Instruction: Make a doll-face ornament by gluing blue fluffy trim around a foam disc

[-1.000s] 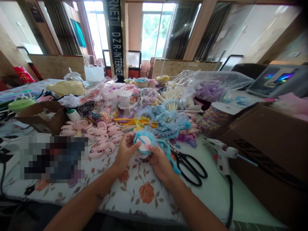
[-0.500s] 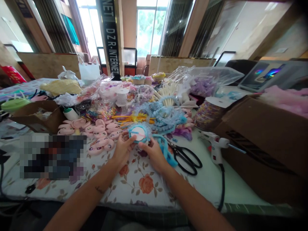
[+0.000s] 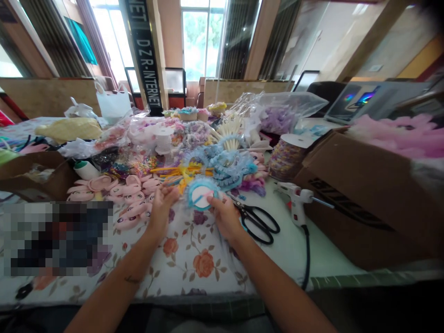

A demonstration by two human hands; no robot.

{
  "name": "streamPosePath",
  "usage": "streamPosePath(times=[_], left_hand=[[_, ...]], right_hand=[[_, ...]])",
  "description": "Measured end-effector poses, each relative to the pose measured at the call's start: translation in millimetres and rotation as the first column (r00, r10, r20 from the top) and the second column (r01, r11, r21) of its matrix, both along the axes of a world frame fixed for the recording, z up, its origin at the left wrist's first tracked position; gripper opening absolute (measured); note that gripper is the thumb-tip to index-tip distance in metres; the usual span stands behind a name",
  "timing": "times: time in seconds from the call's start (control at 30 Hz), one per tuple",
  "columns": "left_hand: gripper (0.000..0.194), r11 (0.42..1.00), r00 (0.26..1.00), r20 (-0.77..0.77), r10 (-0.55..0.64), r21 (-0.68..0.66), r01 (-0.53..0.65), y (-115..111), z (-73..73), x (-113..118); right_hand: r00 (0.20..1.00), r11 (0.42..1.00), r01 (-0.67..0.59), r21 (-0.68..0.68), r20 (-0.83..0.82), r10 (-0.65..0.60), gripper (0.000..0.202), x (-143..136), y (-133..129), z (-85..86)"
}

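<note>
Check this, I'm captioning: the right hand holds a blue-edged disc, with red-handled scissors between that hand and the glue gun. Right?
No: the head view shows black-handled scissors, not red-handled, between the right hand holding the disc and the glue gun.

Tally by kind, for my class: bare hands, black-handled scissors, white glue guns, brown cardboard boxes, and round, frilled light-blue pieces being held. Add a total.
Bare hands: 2 (left hand, right hand)
Round, frilled light-blue piece in the right hand: 1
Black-handled scissors: 1 pair
White glue gun: 1
Brown cardboard boxes: 2 (left-side box, larger right-side box)
Total: 7
</note>
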State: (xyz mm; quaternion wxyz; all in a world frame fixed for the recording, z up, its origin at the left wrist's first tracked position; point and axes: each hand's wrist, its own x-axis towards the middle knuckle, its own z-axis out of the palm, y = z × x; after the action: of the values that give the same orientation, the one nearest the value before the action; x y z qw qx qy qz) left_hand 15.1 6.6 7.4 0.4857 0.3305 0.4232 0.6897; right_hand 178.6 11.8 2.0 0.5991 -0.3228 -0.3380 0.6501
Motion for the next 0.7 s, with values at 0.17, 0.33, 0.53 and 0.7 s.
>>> streamPosePath(times=[0.17, 0.33, 0.53, 0.7], left_hand=[[0.038, 0.995, 0.997, -0.044, 0.067, 0.073, -0.064, 2.9, 7.2, -11.0], [0.052, 0.939, 0.893, -0.419, -0.162, 0.213, 0.270, -7.2, 5.3, -5.0], [0.018, 0.857, 0.660, -0.729, -0.179, 0.214, 0.469, -17.7, 11.4, -5.1], [0.018, 0.870, 0.631, -0.751, -0.195, 0.165, 0.465, -18.4, 10.9, -3.2]], right_hand=[[0.998, 1.000, -0.004, 0.023, 0.059, 0.003, 0.023, 11.9, 4.3, 1.7], [0.895, 0.979, -0.077, 0.189, 0.445, -0.016, 0.027, 16.8, 0.0, 5.2], [0.798, 0.942, -0.208, 0.265, 0.603, 0.007, 0.027, 19.4, -3.7, 8.9], [0.800, 0.940, -0.260, 0.220, 0.594, 0.082, 0.025, 21.6, -6.3, 12.0]])
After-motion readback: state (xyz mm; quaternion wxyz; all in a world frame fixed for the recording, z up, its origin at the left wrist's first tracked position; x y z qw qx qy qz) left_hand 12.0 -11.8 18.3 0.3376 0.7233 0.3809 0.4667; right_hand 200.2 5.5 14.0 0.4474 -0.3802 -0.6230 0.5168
